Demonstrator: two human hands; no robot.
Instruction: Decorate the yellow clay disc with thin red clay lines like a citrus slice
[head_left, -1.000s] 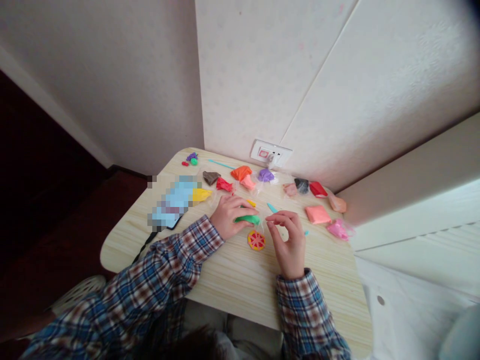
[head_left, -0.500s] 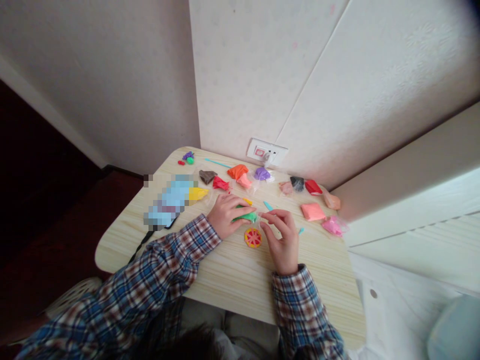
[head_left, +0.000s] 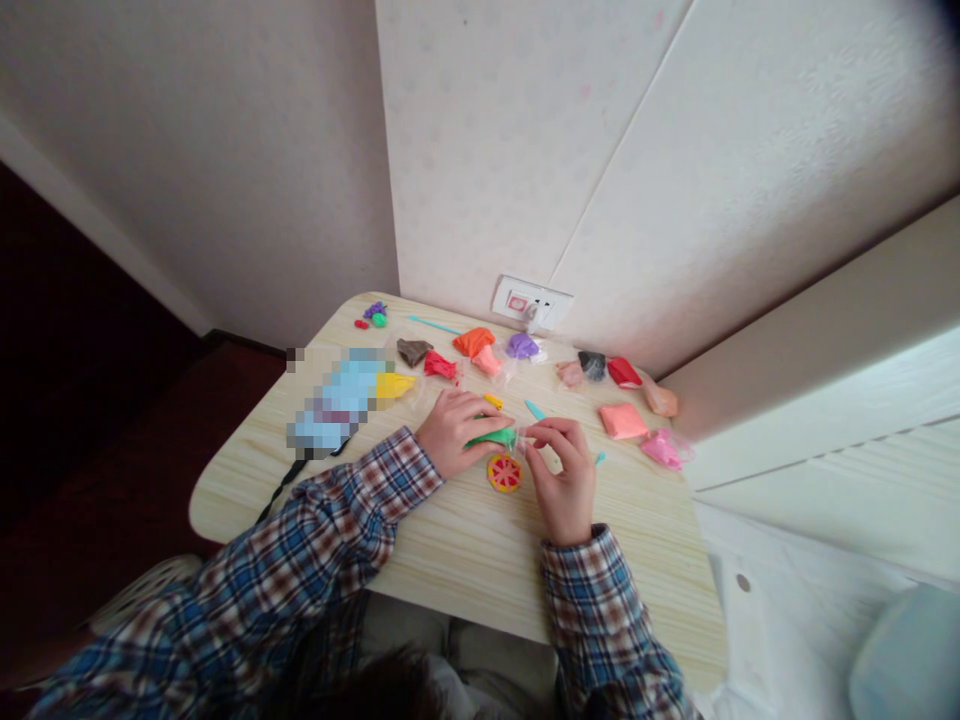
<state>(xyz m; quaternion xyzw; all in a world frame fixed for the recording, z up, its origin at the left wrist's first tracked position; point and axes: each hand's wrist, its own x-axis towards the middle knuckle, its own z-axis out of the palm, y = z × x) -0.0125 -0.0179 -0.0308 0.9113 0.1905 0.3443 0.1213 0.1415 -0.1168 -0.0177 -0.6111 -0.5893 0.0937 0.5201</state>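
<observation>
My left hand [head_left: 455,429] grips a bag of green clay [head_left: 495,438] on the light wooden table [head_left: 450,540], fingers curled over it. My right hand [head_left: 561,478] pinches the bag's right end with thumb and forefinger. Just below the bag lies a small round clay disc [head_left: 504,472], yellow with red segments. A teal modelling tool [head_left: 535,410] lies just behind my right hand.
Small bags of clay lie along the back of the table: brown [head_left: 413,351], red [head_left: 439,366], orange [head_left: 474,342], purple [head_left: 522,346], black [head_left: 592,364], salmon [head_left: 622,421], pink [head_left: 663,448]. A blurred phone [head_left: 337,402] lies at left. A wall socket [head_left: 532,303] is behind.
My right hand has moved left and closed its pinch on the end of the green clay bag. My left hand has stayed on the bag.
</observation>
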